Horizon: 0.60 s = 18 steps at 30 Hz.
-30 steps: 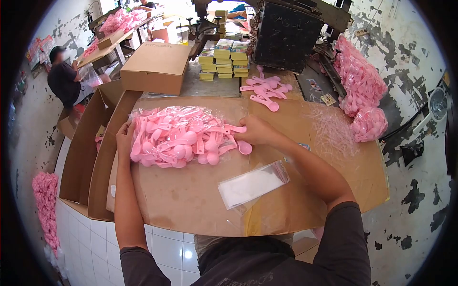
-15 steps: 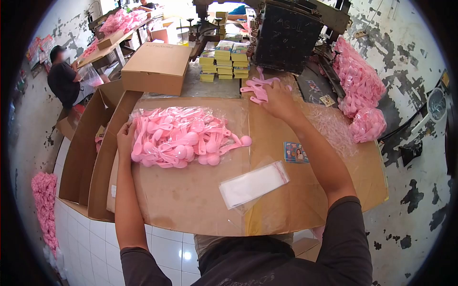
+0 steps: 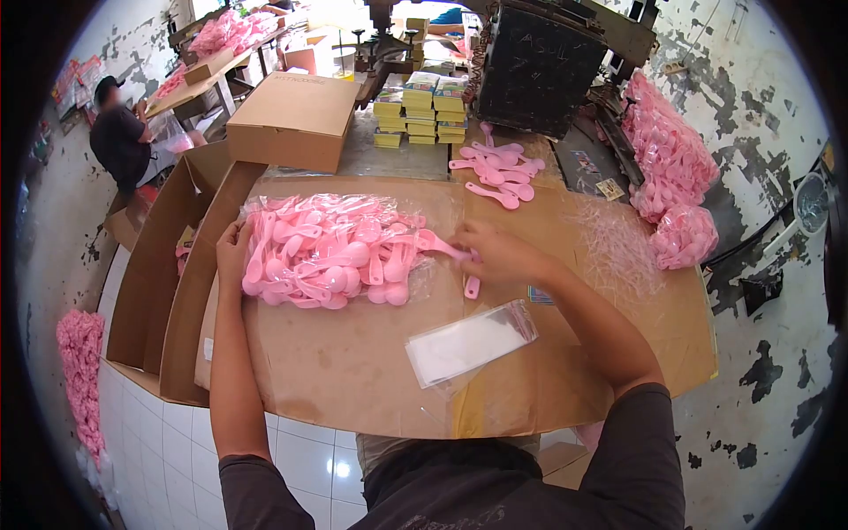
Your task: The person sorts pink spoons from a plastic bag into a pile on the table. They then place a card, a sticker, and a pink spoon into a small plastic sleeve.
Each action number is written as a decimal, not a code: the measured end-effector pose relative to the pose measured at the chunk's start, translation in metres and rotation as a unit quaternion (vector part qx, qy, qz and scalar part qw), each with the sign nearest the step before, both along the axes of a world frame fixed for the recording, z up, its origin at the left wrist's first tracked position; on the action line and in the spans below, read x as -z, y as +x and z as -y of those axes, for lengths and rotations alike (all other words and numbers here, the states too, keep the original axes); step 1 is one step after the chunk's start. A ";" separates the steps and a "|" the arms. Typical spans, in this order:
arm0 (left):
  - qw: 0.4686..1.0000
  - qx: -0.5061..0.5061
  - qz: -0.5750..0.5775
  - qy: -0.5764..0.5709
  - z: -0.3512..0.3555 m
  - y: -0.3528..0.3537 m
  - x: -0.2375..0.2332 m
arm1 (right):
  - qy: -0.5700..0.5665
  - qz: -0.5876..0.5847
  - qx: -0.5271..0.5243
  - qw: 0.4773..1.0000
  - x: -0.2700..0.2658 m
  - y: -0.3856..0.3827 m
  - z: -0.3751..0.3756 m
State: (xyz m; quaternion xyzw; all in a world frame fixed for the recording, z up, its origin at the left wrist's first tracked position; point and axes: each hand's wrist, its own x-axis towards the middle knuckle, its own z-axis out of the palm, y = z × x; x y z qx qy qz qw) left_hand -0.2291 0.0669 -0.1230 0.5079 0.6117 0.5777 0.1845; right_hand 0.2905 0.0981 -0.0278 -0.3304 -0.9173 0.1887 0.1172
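Note:
A clear plastic bag full of pink plastic spoons lies on the cardboard-covered table. My left hand grips the bag's left edge, its fingers partly hidden by the plastic. By the bag's right end, my right hand is closed on pink spoons, somewhat blurred; one handle sticks down below the fingers. Another spoon reaches from the bag's open end toward this hand. Beyond my right hand is a loose pile of pink spoons. Nearer to me lies a stack of clear plastic sleeves.
Printed card stacks stand at the back beside a closed carton. An open carton is at the left. Right are a tangle of plastic strips and bagged pink spoons. A person sits at the far left.
My right hand has come from the loose spoon pile toward me and left to the bag's right end, bringing spoons. My left hand stays on the bag's left edge.

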 end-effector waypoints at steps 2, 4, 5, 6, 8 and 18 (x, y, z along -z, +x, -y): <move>1.000 -0.004 -0.001 0.004 0.000 0.000 0.001 | -0.004 -0.009 -0.032 0.999 -0.001 0.010 0.009; 1.000 -0.003 0.002 0.009 0.000 0.002 -0.002 | -0.029 -0.014 -0.022 0.999 0.002 0.021 0.004; 1.000 -0.002 0.004 0.010 0.001 0.004 -0.003 | -0.043 -0.016 -0.016 0.999 0.004 0.026 0.000; 1.000 -0.004 0.008 0.013 0.002 0.006 -0.002 | -0.025 -0.024 -0.008 0.999 0.007 0.030 -0.004; 1.000 -0.006 0.014 0.021 0.001 0.007 -0.003 | 0.015 -0.044 0.009 0.999 0.011 0.038 -0.019; 1.000 -0.015 0.002 -0.005 0.000 0.001 0.000 | -0.068 -0.014 0.077 0.995 -0.019 0.053 -0.038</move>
